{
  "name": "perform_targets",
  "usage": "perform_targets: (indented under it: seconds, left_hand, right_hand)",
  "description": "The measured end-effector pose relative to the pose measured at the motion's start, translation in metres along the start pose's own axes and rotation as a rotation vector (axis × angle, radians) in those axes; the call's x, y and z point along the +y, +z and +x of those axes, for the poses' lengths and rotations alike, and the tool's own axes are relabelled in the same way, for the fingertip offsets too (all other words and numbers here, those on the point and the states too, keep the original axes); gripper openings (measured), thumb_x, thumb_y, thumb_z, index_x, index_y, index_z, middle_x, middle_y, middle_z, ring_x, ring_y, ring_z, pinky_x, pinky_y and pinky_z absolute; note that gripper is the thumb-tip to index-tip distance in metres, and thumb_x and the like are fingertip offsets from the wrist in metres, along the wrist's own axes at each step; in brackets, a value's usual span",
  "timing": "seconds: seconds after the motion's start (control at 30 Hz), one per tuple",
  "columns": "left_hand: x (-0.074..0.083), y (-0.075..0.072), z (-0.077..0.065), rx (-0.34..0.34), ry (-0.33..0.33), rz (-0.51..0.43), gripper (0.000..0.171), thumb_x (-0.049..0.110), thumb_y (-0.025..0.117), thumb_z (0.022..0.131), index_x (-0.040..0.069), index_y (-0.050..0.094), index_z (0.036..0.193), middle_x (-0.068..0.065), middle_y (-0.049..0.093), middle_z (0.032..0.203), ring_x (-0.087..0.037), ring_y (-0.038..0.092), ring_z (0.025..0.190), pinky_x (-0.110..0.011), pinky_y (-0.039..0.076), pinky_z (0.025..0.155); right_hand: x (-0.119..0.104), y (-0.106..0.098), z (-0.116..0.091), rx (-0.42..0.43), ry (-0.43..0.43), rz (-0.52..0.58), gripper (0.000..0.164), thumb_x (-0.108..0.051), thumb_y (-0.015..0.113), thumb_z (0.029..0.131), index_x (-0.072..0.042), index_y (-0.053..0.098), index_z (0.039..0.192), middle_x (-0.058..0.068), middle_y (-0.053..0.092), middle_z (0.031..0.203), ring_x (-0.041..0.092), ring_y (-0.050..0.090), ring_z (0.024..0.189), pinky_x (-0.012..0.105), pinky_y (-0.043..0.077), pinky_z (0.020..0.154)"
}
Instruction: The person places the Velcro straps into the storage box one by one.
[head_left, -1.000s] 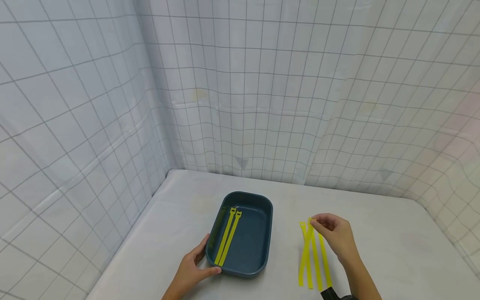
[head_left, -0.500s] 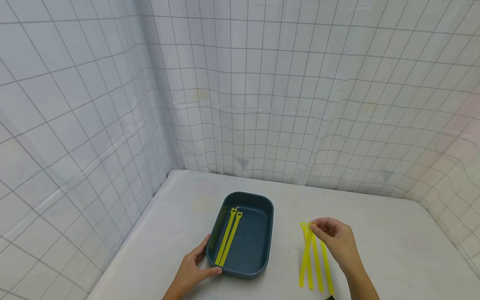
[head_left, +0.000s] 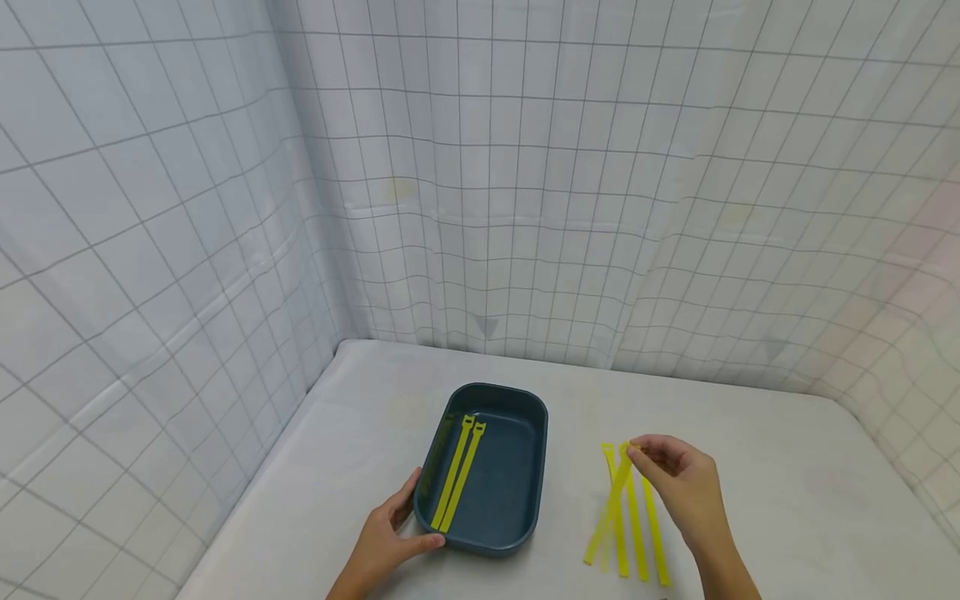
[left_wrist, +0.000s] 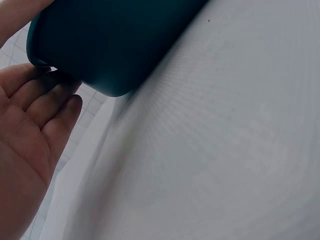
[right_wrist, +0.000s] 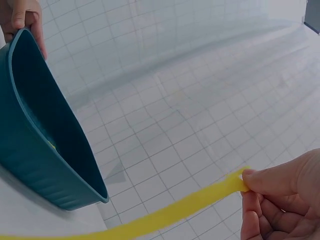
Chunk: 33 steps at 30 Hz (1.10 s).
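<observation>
A dark teal rectangular tray (head_left: 504, 475) stands on the table, and my left hand (head_left: 381, 537) grips its near left corner, thumb at the near rim and fingers along the side. Two yellow cable ties (head_left: 459, 475) with slotted heads lie side by side along the tray's left part. To the right, my right hand (head_left: 684, 483) pinches another yellow cable tie (right_wrist: 185, 209) by its head end, between thumb and forefinger; its tail slants down to the left. Beneath it several loose yellow cable ties (head_left: 636, 525) lie roughly parallel, their upper ends partly hidden by the right hand.
A white cloth covers the table (head_left: 360, 433). White grid-patterned curtains (head_left: 480, 208) hang behind it and at both sides. Between the tray and the loose ties runs a strip of bare cloth.
My right hand has shifted slightly right, and the pinched tie has lifted, its tail swinging left away from the others. The left hand and the tray have stayed put.
</observation>
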<state>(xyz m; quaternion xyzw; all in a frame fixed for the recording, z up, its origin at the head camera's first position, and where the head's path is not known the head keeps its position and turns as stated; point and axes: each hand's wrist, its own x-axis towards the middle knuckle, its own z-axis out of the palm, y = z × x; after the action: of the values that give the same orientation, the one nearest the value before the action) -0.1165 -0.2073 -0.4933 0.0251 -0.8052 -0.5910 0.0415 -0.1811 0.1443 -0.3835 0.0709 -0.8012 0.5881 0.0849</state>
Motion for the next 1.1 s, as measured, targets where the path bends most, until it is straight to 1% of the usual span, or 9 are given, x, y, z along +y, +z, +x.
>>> perform_targets:
  seconds: [0.07, 0.13, 0.23, 0.3, 0.5, 0.6, 0.73, 0.9, 1.1]
  left_hand:
    - [-0.001, 0.0, 0.0, -0.001, 0.014, 0.004, 0.091, 0.023, 0.083, 0.067, 0.0, 0.034, 0.14, -0.016, 0.035, 0.142, -0.028, 0.038, 0.126, -0.032, 0.042, 0.096]
    - [-0.001, 0.0, 0.0, -0.002, 0.014, 0.003, 0.09, 0.023, 0.083, 0.067, 0.0, 0.034, 0.14, -0.016, 0.035, 0.142, -0.029, 0.038, 0.126, -0.032, 0.042, 0.096]
    - [-0.001, 0.001, 0.0, -0.006, 0.005, -0.008, 0.09, 0.022, 0.083, 0.067, 0.0, 0.034, 0.14, -0.016, 0.035, 0.142, -0.028, 0.037, 0.126, -0.032, 0.042, 0.096]
    - [-0.001, 0.001, 0.0, -0.009, -0.001, -0.014, 0.091, 0.022, 0.083, 0.067, 0.001, 0.034, 0.141, -0.015, 0.034, 0.142, -0.028, 0.037, 0.127, -0.032, 0.041, 0.096]
    - [0.0, 0.0, 0.0, -0.006, 0.004, -0.022, 0.091, 0.021, 0.083, 0.066, 0.002, 0.034, 0.141, -0.014, 0.034, 0.142, -0.026, 0.037, 0.127, -0.032, 0.04, 0.098]
    - [0.0, -0.001, 0.001, -0.005, 0.008, -0.032, 0.091, 0.02, 0.084, 0.066, 0.002, 0.035, 0.141, -0.014, 0.035, 0.142, -0.026, 0.037, 0.127, -0.033, 0.039, 0.098]
    - [0.002, -0.001, 0.0, -0.008, 0.012, -0.05, 0.09, 0.018, 0.083, 0.067, 0.001, 0.035, 0.14, -0.016, 0.035, 0.142, -0.028, 0.037, 0.127, -0.034, 0.04, 0.098]
    - [0.002, -0.001, -0.001, -0.01, 0.016, -0.061, 0.089, 0.018, 0.083, 0.067, 0.001, 0.035, 0.14, -0.016, 0.035, 0.142, -0.028, 0.037, 0.127, -0.034, 0.04, 0.098]
    - [0.003, -0.002, -0.002, -0.006, 0.012, -0.064, 0.089, 0.017, 0.083, 0.067, 0.001, 0.035, 0.14, -0.015, 0.035, 0.142, -0.028, 0.037, 0.127, -0.034, 0.039, 0.099]
  right_hand:
    - [-0.002, 0.0, 0.001, 0.012, -0.017, 0.003, 0.02, -0.012, 0.069, 0.083, 0.005, 0.066, 0.093, 0.009, 0.065, 0.087, 0.012, 0.06, 0.074, 0.019, 0.053, 0.067]
    - [-0.003, 0.0, 0.001, 0.013, -0.013, 0.007, 0.021, -0.013, 0.07, 0.083, 0.005, 0.066, 0.093, 0.009, 0.065, 0.088, 0.012, 0.06, 0.074, 0.019, 0.053, 0.068]
    - [-0.003, 0.0, 0.0, 0.007, -0.002, 0.009, 0.022, -0.013, 0.07, 0.083, 0.005, 0.066, 0.094, 0.009, 0.066, 0.088, 0.011, 0.06, 0.074, 0.019, 0.053, 0.068]
    - [-0.006, -0.001, 0.0, 0.02, -0.003, 0.022, 0.021, -0.012, 0.07, 0.082, 0.006, 0.066, 0.093, 0.009, 0.066, 0.087, 0.013, 0.061, 0.074, 0.02, 0.053, 0.067]
    - [-0.024, 0.0, 0.011, 0.119, -0.073, 0.096, 0.017, -0.008, 0.07, 0.082, 0.005, 0.066, 0.092, 0.005, 0.066, 0.083, 0.016, 0.06, 0.074, 0.019, 0.053, 0.066]
    - [-0.035, 0.004, 0.017, 0.143, -0.121, 0.132, 0.016, -0.005, 0.07, 0.081, 0.006, 0.066, 0.092, 0.005, 0.066, 0.083, 0.016, 0.059, 0.073, 0.019, 0.052, 0.065]
    - [-0.044, 0.012, 0.021, 0.138, -0.162, 0.181, 0.015, -0.002, 0.07, 0.081, 0.006, 0.066, 0.092, 0.005, 0.067, 0.083, 0.016, 0.059, 0.074, 0.019, 0.051, 0.066]
    - [-0.048, 0.024, 0.024, 0.12, -0.191, 0.241, 0.013, 0.0, 0.068, 0.081, 0.007, 0.066, 0.092, 0.004, 0.067, 0.084, 0.016, 0.059, 0.074, 0.02, 0.051, 0.067]
    - [-0.05, 0.041, 0.027, 0.065, -0.178, 0.279, 0.015, -0.004, 0.069, 0.081, 0.006, 0.066, 0.091, 0.008, 0.066, 0.084, 0.017, 0.06, 0.076, 0.022, 0.053, 0.071]
